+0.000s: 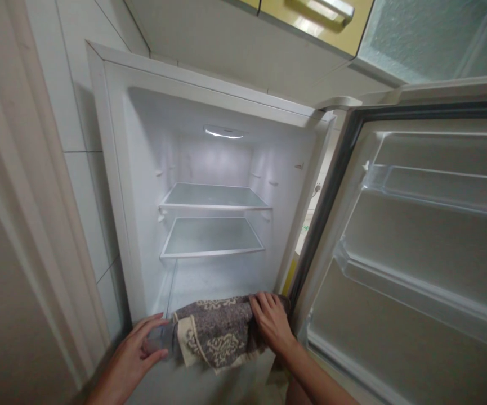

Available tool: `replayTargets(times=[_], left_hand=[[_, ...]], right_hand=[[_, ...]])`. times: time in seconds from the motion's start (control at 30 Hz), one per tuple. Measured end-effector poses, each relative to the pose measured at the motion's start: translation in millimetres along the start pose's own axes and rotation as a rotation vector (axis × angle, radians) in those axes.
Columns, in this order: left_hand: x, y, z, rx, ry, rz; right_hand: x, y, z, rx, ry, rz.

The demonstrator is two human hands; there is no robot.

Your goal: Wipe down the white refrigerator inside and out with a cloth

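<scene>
A grey-brown cloth (222,332) with a cream pattern lies draped over the front of a clear plastic drawer (161,337) low in the fridge. At the drawer's left front corner, my left hand (135,351) grips the plastic between thumb and fingers. My right hand (271,323) is closed on the cloth's right end, its fingers bent over the top. The cloth hides most of the drawer's front and its right end. Above it, two glass shelves (215,236) sit inside the white fridge (116,169), bare of items.
The fridge door (395,225) stands wide open on the right, with clear door racks (412,292). A tiled wall (85,185) and a pale curtain-like edge (36,169) are close on the left. Yellow cupboards (302,22) hang above.
</scene>
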State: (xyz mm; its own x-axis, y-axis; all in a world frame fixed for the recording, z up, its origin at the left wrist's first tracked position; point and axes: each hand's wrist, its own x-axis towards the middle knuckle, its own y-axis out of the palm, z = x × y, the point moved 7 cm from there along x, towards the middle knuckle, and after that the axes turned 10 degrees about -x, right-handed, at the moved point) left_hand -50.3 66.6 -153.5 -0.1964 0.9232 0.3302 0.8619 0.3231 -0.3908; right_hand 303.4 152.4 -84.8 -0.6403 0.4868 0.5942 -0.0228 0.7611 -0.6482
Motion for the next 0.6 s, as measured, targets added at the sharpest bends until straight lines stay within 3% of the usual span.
replayTargets(times=[0.1, 0.3, 0.47, 0.6], left_hand=[[-3.9, 8.1, -10.4, -0.035, 0.008, -0.010], [-9.4, 12.7, -21.6, 0.076, 0.006, -0.244], [-8.8, 19.3, -37.5, 0.158, -0.046, -0.282], [-5.9, 18.6, -41.2, 0.204, -0.072, -0.229]], right_hand=[[1.5, -5.5, 5.3, 0.026, -0.059, -0.045], [32.0, -18.2, 56.6, 0.138, -0.201, -0.191], [69.3, -29.6, 122.4, 0.231, -0.240, -0.235], [77.2, -27.5, 137.6, 0.234, -0.180, -0.228]])
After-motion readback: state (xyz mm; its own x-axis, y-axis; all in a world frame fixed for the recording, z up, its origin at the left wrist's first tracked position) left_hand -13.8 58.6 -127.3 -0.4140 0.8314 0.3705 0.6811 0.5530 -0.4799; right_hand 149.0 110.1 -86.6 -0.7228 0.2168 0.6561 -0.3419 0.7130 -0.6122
